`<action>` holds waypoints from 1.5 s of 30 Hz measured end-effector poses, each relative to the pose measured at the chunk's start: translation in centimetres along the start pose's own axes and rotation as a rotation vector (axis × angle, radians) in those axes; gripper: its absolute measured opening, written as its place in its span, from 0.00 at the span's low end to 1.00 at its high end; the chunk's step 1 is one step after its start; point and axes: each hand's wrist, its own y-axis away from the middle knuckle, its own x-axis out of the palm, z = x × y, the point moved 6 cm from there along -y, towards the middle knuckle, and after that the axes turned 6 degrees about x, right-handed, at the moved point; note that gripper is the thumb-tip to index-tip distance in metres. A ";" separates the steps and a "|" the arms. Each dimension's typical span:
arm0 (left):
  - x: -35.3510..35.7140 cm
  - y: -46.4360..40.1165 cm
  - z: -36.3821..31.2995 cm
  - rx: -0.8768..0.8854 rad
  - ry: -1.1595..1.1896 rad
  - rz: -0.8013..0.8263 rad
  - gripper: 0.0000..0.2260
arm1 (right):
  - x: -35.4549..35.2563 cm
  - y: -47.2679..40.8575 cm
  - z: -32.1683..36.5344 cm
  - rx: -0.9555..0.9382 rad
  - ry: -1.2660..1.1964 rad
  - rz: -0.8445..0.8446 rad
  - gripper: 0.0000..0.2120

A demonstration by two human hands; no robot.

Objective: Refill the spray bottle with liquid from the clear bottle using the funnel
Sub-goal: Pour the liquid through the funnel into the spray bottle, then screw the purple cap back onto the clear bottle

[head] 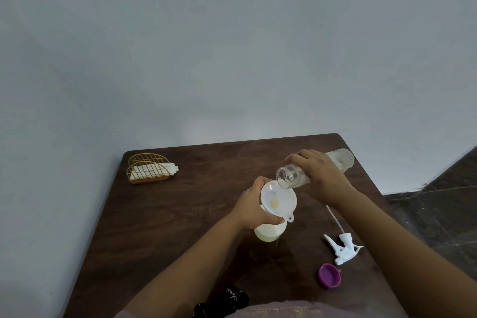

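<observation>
A white spray bottle (pixel 269 233) stands upright on the dark wooden table (pixel 180 214), its spray head off. A white funnel (pixel 280 200) sits in its neck. My left hand (pixel 254 205) grips the bottle's top just under the funnel. My right hand (pixel 320 175) holds the clear bottle (pixel 291 175) tipped almost level, its open mouth over the funnel's far rim. The clear bottle's base (pixel 340 159) points away to the right. I cannot make out a stream of liquid.
The white trigger spray head (pixel 342 248) with its dip tube lies to the right of the bottle. A purple cap (pixel 329 275) lies near the front right. A gold wire napkin holder (pixel 148 169) stands at the back left corner. A wall runs behind the table.
</observation>
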 end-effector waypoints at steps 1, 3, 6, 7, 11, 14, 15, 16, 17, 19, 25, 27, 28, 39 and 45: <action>0.0 0.0 0.0 -0.001 0.000 -0.003 0.36 | 0.1 0.1 0.1 0.004 -0.030 0.001 0.18; 0.0 0.0 0.1 -0.004 0.001 -0.007 0.35 | 0.1 0.3 0.2 0.009 -0.100 -0.006 0.19; 0.0 0.0 0.1 -0.007 0.002 -0.017 0.36 | 0.1 0.6 0.2 0.043 -0.250 -0.023 0.21; 0.0 0.1 0.1 -0.006 0.001 -0.019 0.36 | 0.1 0.8 0.3 0.058 -0.307 -0.031 0.22; 0.1 0.2 -0.2 0.000 0.005 -0.026 0.36 | -0.2 1.6 0.4 0.091 -0.499 -0.084 0.22; -0.1 0.4 -0.3 0.001 0.020 -0.038 0.38 | -0.5 2.4 0.2 0.139 -0.603 -0.112 0.21; -0.1 0.4 -0.3 0.001 0.025 -0.039 0.38 | -0.5 2.7 0.1 0.167 -0.622 -0.117 0.21; -0.1 0.5 -0.3 -0.001 0.029 -0.038 0.39 | -0.4 2.9 -0.2 0.199 -0.630 -0.125 0.21; -0.1 0.6 -0.3 -0.004 0.034 -0.037 0.40 | -0.2 3.2 -0.5 0.236 -0.631 -0.136 0.23; -0.2 0.8 -0.4 -0.007 0.042 -0.030 0.41 | 0.1 3.7 -1.4 0.324 -0.624 -0.164 0.28; -0.1 1.2 -0.6 -0.029 0.061 -0.015 0.46 | 0.7 6.0 -3.9 0.599 -0.803 -0.217 0.28; -0.1 1.4 -0.4 -0.036 0.080 -0.017 0.46 | 0.7 6.9 -4.2 0.652 -0.881 -0.227 0.29; -0.2 1.4 -0.3 -0.041 0.092 -0.022 0.45 | 0.7 7.3 -4.4 0.672 -0.908 -0.238 0.29; -0.3 5.1 2.3 -0.146 -0.052 -0.233 0.45 | 2.5 11.9 -3.9 0.734 -1.045 -0.223 0.28; 2.0 10.9 2.3 -0.202 -0.122 -0.491 0.27 | 3.8 14.6 0.3 0.593 -0.916 -0.224 0.26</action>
